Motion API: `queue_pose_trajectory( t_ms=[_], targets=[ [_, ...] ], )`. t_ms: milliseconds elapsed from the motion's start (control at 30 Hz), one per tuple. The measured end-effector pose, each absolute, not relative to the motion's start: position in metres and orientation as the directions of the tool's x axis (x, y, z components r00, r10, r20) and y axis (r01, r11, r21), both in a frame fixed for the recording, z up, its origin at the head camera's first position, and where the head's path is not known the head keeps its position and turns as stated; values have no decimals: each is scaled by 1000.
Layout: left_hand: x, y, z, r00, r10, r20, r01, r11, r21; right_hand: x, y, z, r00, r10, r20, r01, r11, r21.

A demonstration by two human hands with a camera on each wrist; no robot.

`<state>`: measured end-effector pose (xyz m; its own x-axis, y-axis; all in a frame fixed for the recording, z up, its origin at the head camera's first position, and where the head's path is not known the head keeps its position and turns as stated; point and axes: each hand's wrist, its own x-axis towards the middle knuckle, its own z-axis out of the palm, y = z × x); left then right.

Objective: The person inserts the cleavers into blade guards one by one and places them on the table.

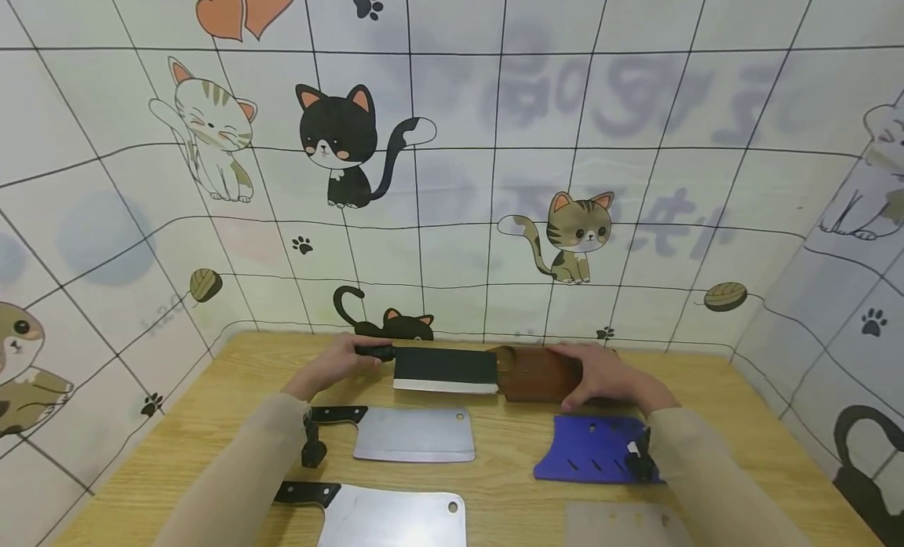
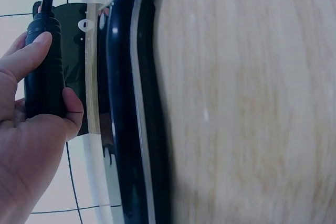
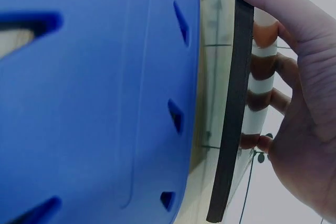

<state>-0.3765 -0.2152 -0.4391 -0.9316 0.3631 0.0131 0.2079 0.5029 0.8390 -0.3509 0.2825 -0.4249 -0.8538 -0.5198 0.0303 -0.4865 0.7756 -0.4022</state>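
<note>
A cleaver with a dark blade (image 1: 445, 366) and a pale cutting edge lies across the far part of the table. My left hand (image 1: 340, 360) grips its black handle (image 2: 44, 72), thumb laid along it in the left wrist view. At the blade's right end is a brown leather sheath (image 1: 540, 374) with a strap at its near-blade end. My right hand (image 1: 600, 374) holds the sheath's right end; in the right wrist view the thumb is at its dark edge (image 3: 231, 114) and the fingers curl behind. The blade's end is right at the sheath's left end.
Two silver cleavers with black handles, a smaller one (image 1: 417, 435) and a larger one (image 1: 395, 519), lie nearer on the left. On the right are a blue slotted plastic piece (image 1: 593, 449) and a pale translucent piece (image 1: 628, 523). A cat-print wall covering (image 1: 452, 217) rises behind the table.
</note>
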Motion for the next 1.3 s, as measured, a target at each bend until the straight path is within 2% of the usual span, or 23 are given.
queue_pose_trajectory(
  t_ms=[600,1300],
  targets=[
    [-374,-193,-441,-915,404,19,207,429,879,-350,258,-424,-846,-531,49,-510,780,-363],
    [-375,-161,-441,-918,390,77,262,448,855,-353,236,-425,-857,-515,22,-488,797,-356]
  ],
)
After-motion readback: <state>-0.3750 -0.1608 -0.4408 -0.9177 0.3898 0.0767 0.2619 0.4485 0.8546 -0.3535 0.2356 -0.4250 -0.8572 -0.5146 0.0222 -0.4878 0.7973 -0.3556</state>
